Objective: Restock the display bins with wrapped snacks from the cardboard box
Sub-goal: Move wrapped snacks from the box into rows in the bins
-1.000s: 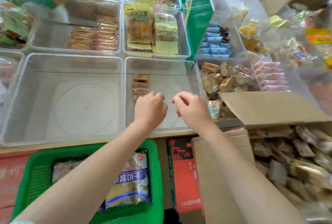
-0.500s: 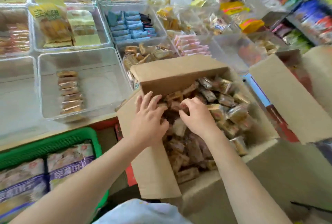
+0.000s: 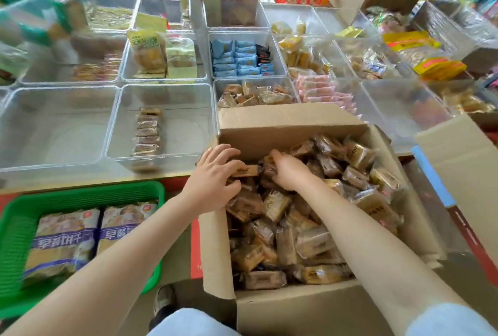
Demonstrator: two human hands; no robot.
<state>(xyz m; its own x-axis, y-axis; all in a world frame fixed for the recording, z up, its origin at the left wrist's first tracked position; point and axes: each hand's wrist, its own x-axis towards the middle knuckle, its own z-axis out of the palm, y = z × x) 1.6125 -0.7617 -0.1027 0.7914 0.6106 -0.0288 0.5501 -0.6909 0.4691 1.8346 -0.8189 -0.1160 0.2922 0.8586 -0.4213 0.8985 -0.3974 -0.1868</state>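
An open cardboard box (image 3: pixel 283 123) stands in front of me, full of brown wrapped snacks (image 3: pixel 310 238). Both my hands are inside its far left corner. My left hand (image 3: pixel 213 176) lies with fingers curled over several snacks, gathering them. My right hand (image 3: pixel 289 171) grips a snack against that pile. Left of the box, a clear display bin (image 3: pixel 167 158) holds one short row of the same snacks (image 3: pixel 147 131). The clear bin (image 3: pixel 54 125) beside it holds nothing.
Other clear bins behind hold blue packs (image 3: pixel 242 58), pink packs (image 3: pixel 320 90), brown snacks (image 3: pixel 256 96) and yellow bags (image 3: pixel 147 52). A green basket (image 3: pixel 16 228) with large packets sits low on the left. More cardboard boxes (image 3: pixel 463 174) stand right and behind.
My hands left the display bin, moved right into the cardboard box and closed on snacks there. My view swung right and pulled back a little.
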